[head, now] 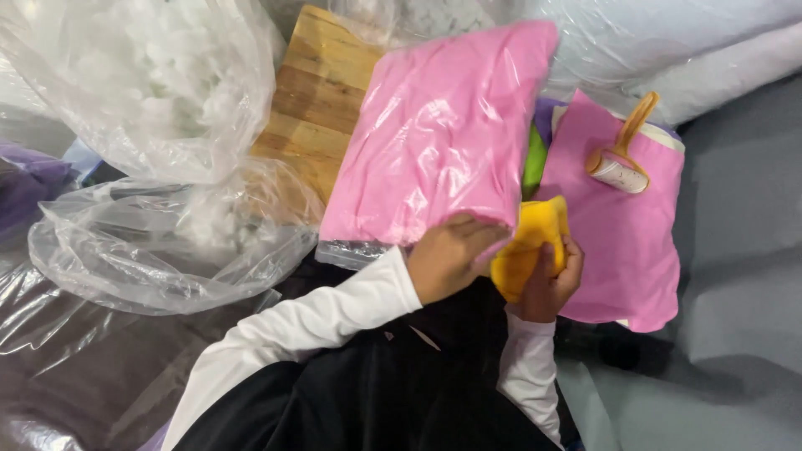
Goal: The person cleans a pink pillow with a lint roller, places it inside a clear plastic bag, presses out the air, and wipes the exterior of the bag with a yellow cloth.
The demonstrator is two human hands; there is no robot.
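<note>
My left hand (449,255) grips the near lower edge of a pink fabric piece in a clear plastic bag (439,134), which is lifted and tilted over the wooden board. My right hand (550,284) holds a yellow cloth piece (529,242) bunched just below that bag. To the right, a flat pink fabric piece (622,242) lies on the grey surface with a lint roller with an orange handle (622,159) resting on top. A green and a purple cloth edge (535,154) show between the two pink pieces.
A large clear plastic bag of white stuffing (150,92) fills the upper left, with loose plastic sheeting (125,259) below it. A wooden board (322,100) lies behind the pink bag. White wrapped pillows (693,58) sit at the top right. Grey cloth (743,276) covers the right side.
</note>
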